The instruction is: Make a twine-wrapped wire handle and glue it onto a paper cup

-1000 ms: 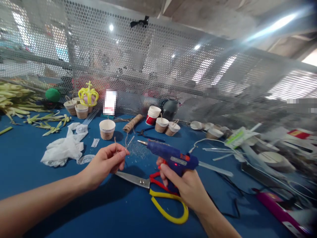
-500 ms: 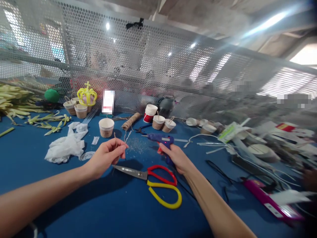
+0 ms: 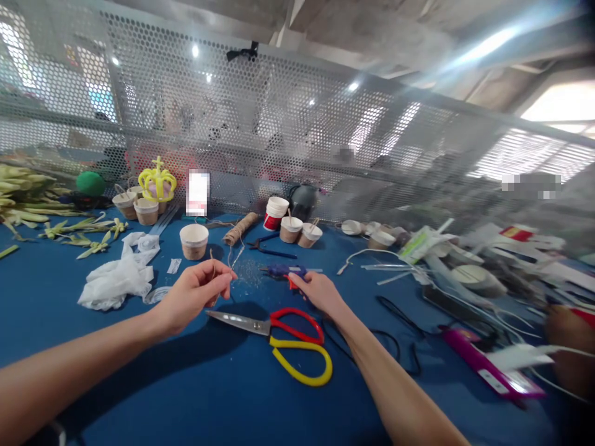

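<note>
A thin piece of brown twine (image 3: pixel 212 263) is pinched between the thumb and fingers of my left hand (image 3: pixel 202 288). My right hand (image 3: pixel 316 290) is closed on a blue glue gun (image 3: pixel 283 271) with a red trigger, which lies low over the blue table, its nozzle pointing left. Large scissors (image 3: pixel 260 326) with one red and one yellow handle lie just below both hands, blades to the left. Beyond my left hand stands a paper cup (image 3: pixel 194 241) wrapped in twine. Dark-handled pliers (image 3: pixel 274 252) rest behind the glue gun.
A twine roll (image 3: pixel 240 228), more wrapped cups (image 3: pixel 290 229) and a yellow crown (image 3: pixel 158 183) stand near the mesh partition (image 3: pixel 297 130). White cloth (image 3: pixel 116 282) lies left. A purple power strip (image 3: pixel 488 365), cables and piled materials fill the right, near another person's arm (image 3: pixel 567 347).
My right hand has lowered the glue gun and tipped it flatter towards the table. The pliers behind it show more fully. The view has shifted slightly; my left hand keeps its pinch.
</note>
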A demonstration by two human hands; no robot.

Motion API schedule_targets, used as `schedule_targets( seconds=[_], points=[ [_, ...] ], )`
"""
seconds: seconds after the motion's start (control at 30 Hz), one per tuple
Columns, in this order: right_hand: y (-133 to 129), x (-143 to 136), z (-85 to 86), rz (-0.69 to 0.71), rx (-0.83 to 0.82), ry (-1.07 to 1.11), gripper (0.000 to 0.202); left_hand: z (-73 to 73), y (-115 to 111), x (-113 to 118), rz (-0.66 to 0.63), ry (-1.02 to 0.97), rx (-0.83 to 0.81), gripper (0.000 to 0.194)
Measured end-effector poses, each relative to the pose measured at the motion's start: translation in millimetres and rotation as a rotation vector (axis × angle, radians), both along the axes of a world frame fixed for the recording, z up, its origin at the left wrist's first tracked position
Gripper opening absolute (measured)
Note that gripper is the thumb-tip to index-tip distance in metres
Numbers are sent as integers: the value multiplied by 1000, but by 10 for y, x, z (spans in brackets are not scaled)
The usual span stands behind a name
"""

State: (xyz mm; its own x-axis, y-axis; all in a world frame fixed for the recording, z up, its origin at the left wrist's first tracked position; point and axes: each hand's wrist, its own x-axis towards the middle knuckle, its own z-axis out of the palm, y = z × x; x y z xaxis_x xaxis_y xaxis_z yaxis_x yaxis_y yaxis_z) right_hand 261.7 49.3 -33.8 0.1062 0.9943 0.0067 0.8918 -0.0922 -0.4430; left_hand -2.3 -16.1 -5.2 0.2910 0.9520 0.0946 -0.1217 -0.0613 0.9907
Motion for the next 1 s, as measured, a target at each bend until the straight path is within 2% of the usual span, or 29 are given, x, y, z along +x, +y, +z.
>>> schedule_targets(
  seconds=[0.2, 0.37, 0.43, 0.53, 0.6, 0.7, 0.83, 0.93, 1.0],
  points=[
    [48, 14, -5, -48, 55, -178, 37, 10, -27, -6, -14, 16, 7, 20],
    [-125, -112, 147, -40, 205, -198, 23, 27, -39, 6, -24, 20, 7, 22],
    [-279, -258, 261, 126, 337, 48, 22, 38, -51, 13, -26, 36, 0, 23],
    [-545, -544, 438, 415, 196, 458, 22, 56, -79, 25, -36, 51, -11, 25],
    [-686, -726, 523, 500, 120, 627, 20, 61, -98, 34, -49, 56, -11, 26],
    [-783, -933, 565, 516, 77, 820, 16, 55, -124, 42, -83, 65, 7, 27],
    [-762, -1098, 505, 498, 81, 1023, 7, 43, -149, 38, -101, 59, 22, 28],
    [-722, -1139, 482, 497, 125, 1079, 9, 49, -157, 35, -97, 66, 24, 28],
    [-700, -1122, 521, 498, 165, 1038, 7, 64, -151, 33, -78, 67, 26, 28]
  ],
)
